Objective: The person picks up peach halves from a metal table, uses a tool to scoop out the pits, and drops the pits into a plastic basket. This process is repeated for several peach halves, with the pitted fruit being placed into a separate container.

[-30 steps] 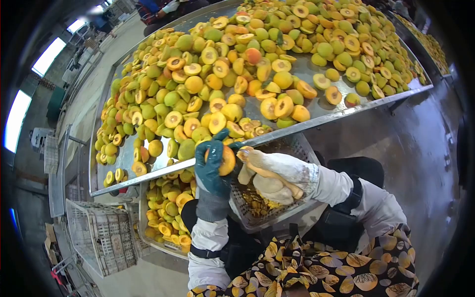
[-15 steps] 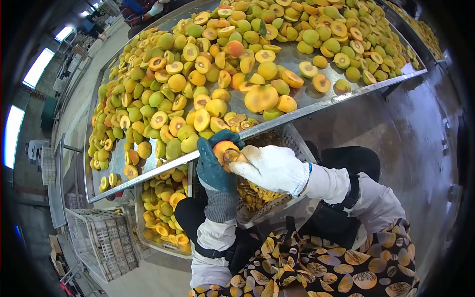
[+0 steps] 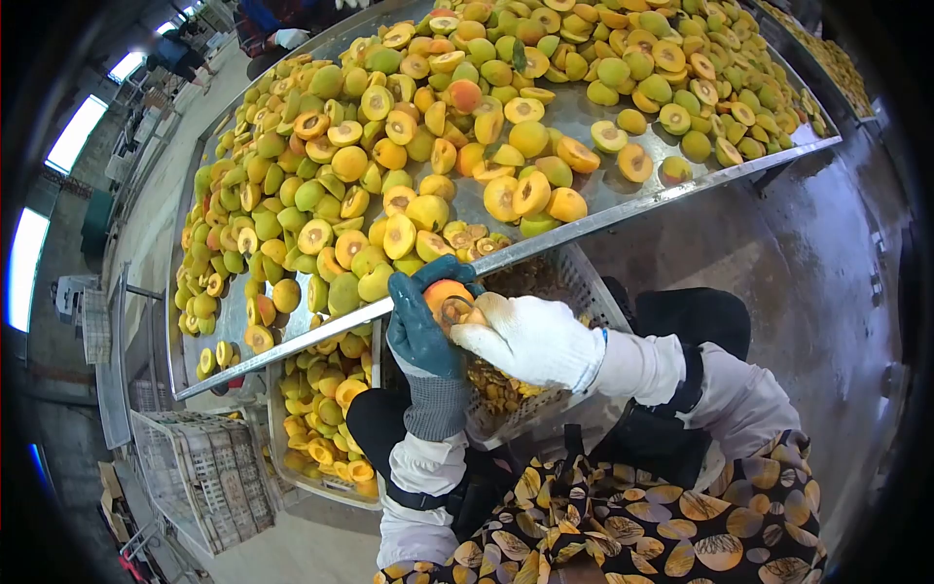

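My left hand [image 3: 420, 321], in a dark green rubber-coated glove with a grey knitted cuff, cups a peach half [image 3: 446, 295] at the near edge of the metal table. My right hand [image 3: 535, 341], in a white knitted glove, is closed on a small tool with a curved metal loop [image 3: 455, 311]; its handle is mostly hidden by the fingers. The loop lies against the cut face of the peach half. Under my hands, a crate [image 3: 595, 282] contains brown and yellow fruit scraps.
Halved peaches [image 3: 389, 156] are heaped over the metal table [image 3: 623, 206], whose raised rim runs in front of me. A crate of peach halves [image 3: 326, 492] stands below left, beside a stacked plastic crate [image 3: 209, 477]. Another person's gloved hand [image 3: 290, 39] shows at the far edge.
A blurred peach piece above the table is gone; two peach halves now lie at that place. My hands keep hold of the peach half and tool, the loop turned slightly.
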A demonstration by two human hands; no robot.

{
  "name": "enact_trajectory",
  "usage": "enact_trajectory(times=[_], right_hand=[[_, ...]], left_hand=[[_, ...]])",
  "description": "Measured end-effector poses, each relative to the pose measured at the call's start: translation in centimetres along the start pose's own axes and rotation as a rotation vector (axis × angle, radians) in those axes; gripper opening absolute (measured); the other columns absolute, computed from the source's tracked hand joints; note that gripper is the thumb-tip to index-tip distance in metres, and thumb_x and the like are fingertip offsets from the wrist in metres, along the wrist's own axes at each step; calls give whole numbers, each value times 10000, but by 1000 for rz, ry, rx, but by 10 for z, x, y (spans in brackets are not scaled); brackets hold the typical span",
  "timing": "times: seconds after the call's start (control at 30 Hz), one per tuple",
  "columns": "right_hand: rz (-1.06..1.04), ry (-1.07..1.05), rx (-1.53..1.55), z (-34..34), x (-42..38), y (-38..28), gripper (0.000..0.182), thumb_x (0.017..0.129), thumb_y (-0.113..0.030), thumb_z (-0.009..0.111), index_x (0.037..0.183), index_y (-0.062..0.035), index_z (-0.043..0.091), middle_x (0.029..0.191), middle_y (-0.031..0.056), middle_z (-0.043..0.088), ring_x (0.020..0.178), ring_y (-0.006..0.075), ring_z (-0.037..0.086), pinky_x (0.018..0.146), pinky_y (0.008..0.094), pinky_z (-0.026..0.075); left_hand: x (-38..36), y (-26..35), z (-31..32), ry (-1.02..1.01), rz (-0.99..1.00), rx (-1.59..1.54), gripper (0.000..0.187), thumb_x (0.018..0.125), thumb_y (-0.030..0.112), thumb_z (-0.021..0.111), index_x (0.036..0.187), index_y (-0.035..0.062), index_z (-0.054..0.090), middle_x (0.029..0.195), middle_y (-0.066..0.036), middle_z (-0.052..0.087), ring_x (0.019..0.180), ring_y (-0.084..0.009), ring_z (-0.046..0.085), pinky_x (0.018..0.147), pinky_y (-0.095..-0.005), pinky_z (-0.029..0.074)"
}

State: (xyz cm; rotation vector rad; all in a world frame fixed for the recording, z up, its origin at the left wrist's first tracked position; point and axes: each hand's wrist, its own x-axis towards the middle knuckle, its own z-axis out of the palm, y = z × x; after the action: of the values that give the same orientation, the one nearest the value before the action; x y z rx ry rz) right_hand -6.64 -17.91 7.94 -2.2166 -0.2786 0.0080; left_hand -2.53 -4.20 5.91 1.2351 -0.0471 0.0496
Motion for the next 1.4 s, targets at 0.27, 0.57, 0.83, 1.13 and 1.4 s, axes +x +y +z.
enact_trajectory(times=[0.27, 0.57, 0.83, 1.13, 1.4], right_hand=[[-7, 23, -27, -2, -1, 0, 500, 974, -507, 519, 993, -16, 610, 744, 232, 668, 717, 403, 683, 612, 485, 540], [471, -525, 912, -37, -1, -8, 475, 1006, -472, 494, 892, -16, 565, 542, 93, 556, 400, 221, 541, 394, 327, 432], [371, -420, 903, -24, 1, 6, 518, 1004, -524, 497, 899, -20, 547, 506, 19, 475, 335, 130, 417, 334, 277, 335], [510, -440, 918, -34, 2, 8, 466, 1001, -483, 499, 898, -31, 552, 499, 11, 471, 333, 131, 404, 325, 280, 302], [561, -865, 1808, -26, 4, 36, 511, 1030, -542, 436, 892, -58, 526, 479, -29, 428, 289, 91, 382, 274, 233, 275]], left_hand=[[-9, 0, 15, 69, 113, 52, 637, 1083, 478, 305, 1106, -65, 637, 963, -147, 685, 810, -196, 654, 787, -314, 548], [-10, 14, 17, -108, 84, 131, 620, 1091, 460, 289, 1068, -41, 653, 932, -112, 684, 794, -185, 643, 774, -303, 534], [0, 15, 17, -168, 115, 330, 587, 1097, 417, 306, 1059, -49, 661, 923, -113, 697, 815, -161, 645, 785, -290, 528], [3, 4, 27, -129, 54, 276, 638, 1079, 491, 318, 1062, -42, 669, 880, -106, 704, 780, -181, 653, 768, -297, 540], [18, 3, 18, -338, 491, 417, 559, 1100, 363, 281, 1051, -48, 657, 929, -132, 706, 834, -200, 662, 808, -324, 533]])
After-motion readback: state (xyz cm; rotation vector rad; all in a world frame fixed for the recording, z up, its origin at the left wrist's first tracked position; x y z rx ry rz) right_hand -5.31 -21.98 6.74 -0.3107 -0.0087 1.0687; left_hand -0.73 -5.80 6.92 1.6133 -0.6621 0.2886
